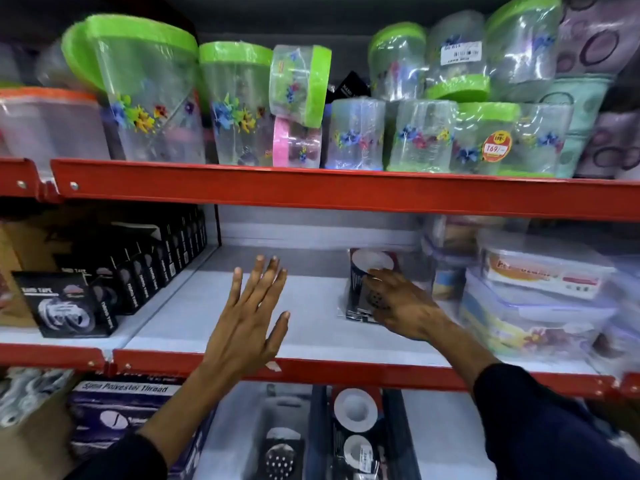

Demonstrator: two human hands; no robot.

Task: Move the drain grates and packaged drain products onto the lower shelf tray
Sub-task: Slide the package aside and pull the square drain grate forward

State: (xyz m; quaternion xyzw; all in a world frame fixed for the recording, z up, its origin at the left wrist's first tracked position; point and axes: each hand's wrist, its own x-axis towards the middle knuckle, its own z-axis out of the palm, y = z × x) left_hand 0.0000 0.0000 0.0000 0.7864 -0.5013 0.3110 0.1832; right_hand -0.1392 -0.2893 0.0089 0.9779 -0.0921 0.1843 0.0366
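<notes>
A packaged drain product point(372, 268), dark card with a white ring under clear film, stands on the middle shelf point(311, 327). My right hand point(398, 303) is wrapped around its front, fingers closed on the pack. My left hand point(252, 313) hovers flat over the bare shelf, fingers spread, holding nothing. Below, the lower shelf tray point(239, 431) holds a perforated round drain grate point(280, 459) and, to its right, a packaged drain product point(356, 427) with two white rings.
Black tape boxes point(138, 271) line the left of the middle shelf. Clear lidded food containers point(540, 296) stack at the right. Green-lidded jars point(235, 105) fill the top shelf. A polyester thread box point(128, 400) sits at the lower left. Red shelf lips point(346, 192) cross the view.
</notes>
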